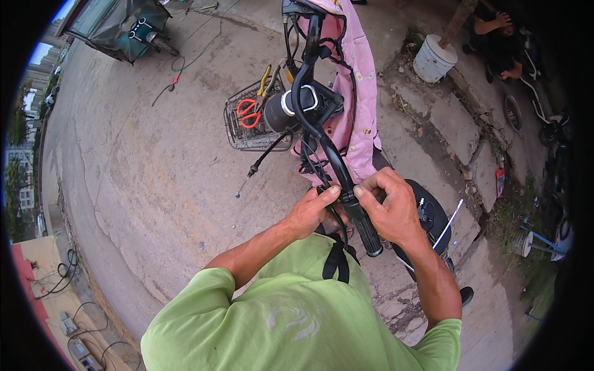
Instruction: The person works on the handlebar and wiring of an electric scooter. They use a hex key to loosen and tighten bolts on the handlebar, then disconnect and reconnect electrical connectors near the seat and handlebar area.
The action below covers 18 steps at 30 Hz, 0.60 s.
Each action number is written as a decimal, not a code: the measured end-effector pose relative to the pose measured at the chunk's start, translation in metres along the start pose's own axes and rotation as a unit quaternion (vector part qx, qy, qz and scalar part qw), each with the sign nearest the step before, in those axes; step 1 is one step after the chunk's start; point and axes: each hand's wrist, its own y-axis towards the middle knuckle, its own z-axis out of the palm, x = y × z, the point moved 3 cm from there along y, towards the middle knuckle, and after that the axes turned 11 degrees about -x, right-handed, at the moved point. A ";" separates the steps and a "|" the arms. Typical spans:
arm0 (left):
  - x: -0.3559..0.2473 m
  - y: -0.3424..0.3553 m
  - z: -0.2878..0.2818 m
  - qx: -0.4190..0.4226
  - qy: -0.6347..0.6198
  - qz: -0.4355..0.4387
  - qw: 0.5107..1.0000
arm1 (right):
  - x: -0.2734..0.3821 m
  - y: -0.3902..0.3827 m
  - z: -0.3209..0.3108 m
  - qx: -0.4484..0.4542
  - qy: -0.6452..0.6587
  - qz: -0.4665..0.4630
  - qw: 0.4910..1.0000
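Note:
I am bent over the black handlebar (329, 148) of a two-wheeler, near its rubber grip (366, 234). My left hand (308, 213) pinches the black lever mount (323, 191) on the bar's left side, thumb uppermost. My right hand (391, 207) is closed at the black clamp (348, 198) just above the grip, thumb pressed beside it and fingers curled. Thin black cables run down along the bar toward my hands. A loose cable (263, 157) with a bare wire end sticks out to the left. Whatever my fingertips hold underneath is hidden.
Pliers with red (247, 119) and yellow (267, 78) handles lie over a wire basket (231, 135). A pink padded cover (352, 105) hangs from the bar, beside a black seat (433, 216). A white bucket (433, 59), another person (495, 46) and a covered vehicle (114, 25) stand farther off.

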 end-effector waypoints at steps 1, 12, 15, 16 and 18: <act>-0.002 -0.001 0.002 -0.012 0.006 0.005 1.000 | -0.001 -0.001 0.001 -0.005 -0.034 -0.023 0.999; 0.003 0.001 -0.005 0.008 0.010 -0.015 1.000 | 0.003 0.006 -0.002 0.014 -0.047 -0.047 0.998; 0.007 0.004 -0.009 0.008 0.020 -0.020 1.000 | 0.004 0.008 -0.003 0.037 0.024 -0.022 0.999; 0.006 0.004 -0.009 0.010 0.022 -0.016 1.000 | 0.004 0.008 -0.002 0.049 0.056 0.002 0.997; 0.006 0.004 -0.008 0.011 0.025 -0.012 1.000 | 0.003 0.008 -0.001 0.040 0.066 -0.013 0.997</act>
